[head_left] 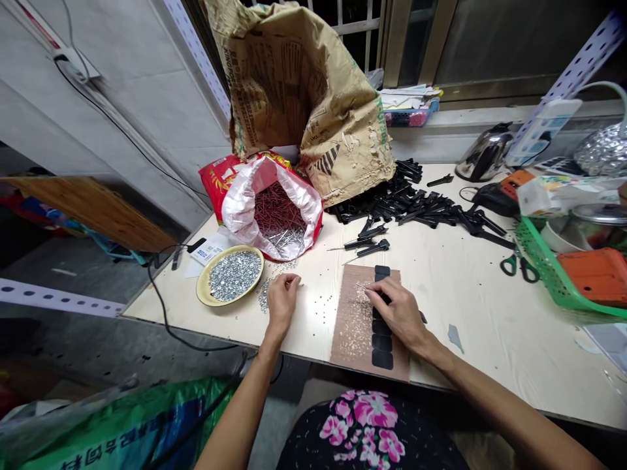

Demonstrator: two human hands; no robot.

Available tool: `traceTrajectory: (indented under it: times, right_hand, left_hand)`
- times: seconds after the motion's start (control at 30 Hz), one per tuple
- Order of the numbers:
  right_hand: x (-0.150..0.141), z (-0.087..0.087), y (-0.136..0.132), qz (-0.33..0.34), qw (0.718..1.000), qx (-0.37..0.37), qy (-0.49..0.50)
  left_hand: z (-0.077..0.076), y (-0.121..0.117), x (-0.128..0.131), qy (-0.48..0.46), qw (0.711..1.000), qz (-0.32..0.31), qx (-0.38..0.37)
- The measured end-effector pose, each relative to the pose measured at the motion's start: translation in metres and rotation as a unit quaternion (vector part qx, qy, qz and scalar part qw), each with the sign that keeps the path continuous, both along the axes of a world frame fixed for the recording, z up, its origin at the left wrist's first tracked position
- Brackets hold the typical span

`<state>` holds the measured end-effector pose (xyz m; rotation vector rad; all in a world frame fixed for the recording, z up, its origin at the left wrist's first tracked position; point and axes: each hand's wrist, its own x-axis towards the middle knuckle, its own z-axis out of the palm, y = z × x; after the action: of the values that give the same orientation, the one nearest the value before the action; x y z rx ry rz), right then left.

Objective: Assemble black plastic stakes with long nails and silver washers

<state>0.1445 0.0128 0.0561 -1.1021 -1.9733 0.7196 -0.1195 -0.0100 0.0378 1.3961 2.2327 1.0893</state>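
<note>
My left hand (283,301) is closed in a pinch above the table, just right of a scatter of small silvery metal pieces (264,295). Whatever is between its fingertips is too small to name. My right hand (399,312) is closed around a thin metal pin (361,286) that points left; a dark end shows behind the palm. Beneath that hand lies a brown board (350,326) sprinkled with tiny pale bits, with a column of black rectangular pads (382,343). Farther back rest a few black plastic pieces with metal pins (375,249).
A yellow bowl (200,292) holds silvery pieces. Behind it, a red-and-white bag (235,209) is full of reddish and silvery pins. A large paper sack (343,130) leans over piled black parts (426,207). Scissors (520,266) and a green basket (548,281) are at right.
</note>
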Motion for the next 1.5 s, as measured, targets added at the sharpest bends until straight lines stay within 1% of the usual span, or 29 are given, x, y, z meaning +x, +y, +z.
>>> traceTrajectory:
  times: [0.03,0.07,0.1,0.13,0.17,0.2,0.27,0.33,0.43,0.53,0.7,0.83,0.97,1.17,1.23,1.37,1.5]
  right_hand:
    - [-0.006,0.003,0.000,0.012,1.000,0.006,0.002]
    - [-0.013,0.007,0.001,0.025,1.000,0.014,0.002]
    - [-0.019,0.010,0.001,0.038,0.999,0.023,0.001]
    - [-0.026,0.014,0.001,0.049,0.998,0.030,-0.003]
    - [-0.032,0.018,0.001,0.057,0.998,0.036,-0.010]
    - [-0.036,0.021,0.000,0.059,0.997,0.041,-0.021]
    - [-0.042,0.025,0.000,0.052,0.997,0.045,-0.045]
    - [-0.043,0.027,0.000,0.037,0.996,0.049,-0.062]
    - [-0.039,0.029,0.000,0.018,0.995,0.059,-0.074]
    - [-0.035,0.031,0.001,0.006,0.995,0.065,-0.077]
    - [-0.030,0.031,-0.001,0.001,0.993,0.072,-0.094]
    - [-0.027,0.028,-0.003,-0.018,0.991,0.087,-0.101]
    - [-0.023,0.026,-0.004,-0.034,0.984,0.114,-0.133]
    - [-0.017,0.025,-0.004,-0.051,0.969,0.159,-0.181]
    - [-0.015,0.025,-0.004,-0.051,0.971,0.145,-0.181]
    - [-0.012,0.024,-0.002,-0.021,0.987,0.096,-0.124]
    - [-0.011,0.023,-0.001,-0.009,0.988,0.094,-0.120]
  left_hand:
    - [0.004,-0.001,0.007,-0.118,0.993,-0.004,0.014]
    - [0.009,-0.002,0.016,-0.235,0.972,-0.010,0.023]
    - [0.015,-0.003,0.026,-0.337,0.941,-0.019,0.029]
    - [0.020,-0.004,0.037,-0.412,0.910,-0.026,0.032]
    - [0.026,-0.004,0.047,-0.463,0.885,-0.031,0.037]
    - [0.031,-0.005,0.057,-0.498,0.865,-0.037,0.047]
    - [0.039,-0.005,0.071,-0.535,0.841,-0.050,0.069]
    - [0.044,-0.004,0.079,-0.551,0.827,-0.066,0.085]
    - [0.048,-0.003,0.083,-0.567,0.814,-0.089,0.092]
    - [0.049,-0.003,0.083,-0.565,0.814,-0.098,0.091]
    - [0.048,-0.005,0.084,-0.523,0.842,-0.102,0.081]
    - [0.044,-0.002,0.084,-0.526,0.841,-0.105,0.064]
    - [0.041,0.002,0.088,-0.529,0.842,-0.098,0.044]
    - [0.039,0.001,0.098,-0.505,0.856,-0.087,0.064]
    - [0.038,0.001,0.100,-0.492,0.863,-0.089,0.071]
    - [0.035,0.001,0.103,-0.478,0.870,-0.097,0.078]
    - [0.034,0.001,0.105,-0.477,0.870,-0.100,0.075]
